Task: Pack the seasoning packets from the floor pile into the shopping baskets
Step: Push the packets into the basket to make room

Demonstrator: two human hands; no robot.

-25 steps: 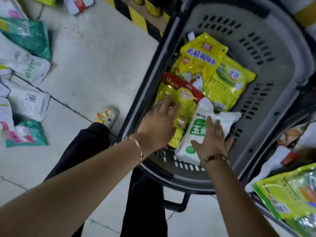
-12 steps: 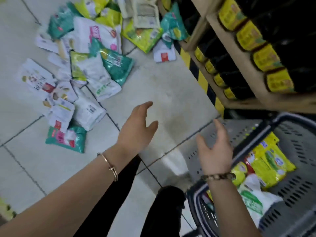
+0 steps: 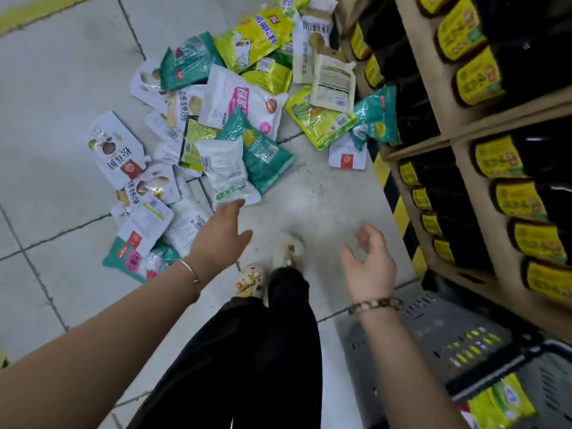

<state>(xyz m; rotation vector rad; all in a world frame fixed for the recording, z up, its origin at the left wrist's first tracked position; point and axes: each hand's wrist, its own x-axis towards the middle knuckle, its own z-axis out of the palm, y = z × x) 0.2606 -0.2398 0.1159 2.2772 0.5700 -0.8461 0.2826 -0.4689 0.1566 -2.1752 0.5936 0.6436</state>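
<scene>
A pile of seasoning packets [image 3: 229,119] in white, green and yellow lies spread on the tiled floor ahead. My left hand [image 3: 221,235] reaches out with straight fingers, its tips just short of a white packet with green print [image 3: 227,174] at the pile's near edge. My right hand [image 3: 370,261] hovers over bare floor, fingers loosely curled, holding nothing. The grey shopping basket [image 3: 439,339] sits at the lower right, with a yellow packet [image 3: 501,404] showing inside it.
Wooden shelves [image 3: 439,125] of dark bottles with yellow labels [image 3: 513,199] run along the right, edged by a yellow-black floor stripe [image 3: 393,193]. My black trouser legs [image 3: 247,351] and decorated shoes [image 3: 252,280] stand between my hands. Bare tile lies left of the pile.
Both hands left the packets in the basket and swung toward the floor pile. The view turned from the basket to the pile, and my left hand now nears the white packet.
</scene>
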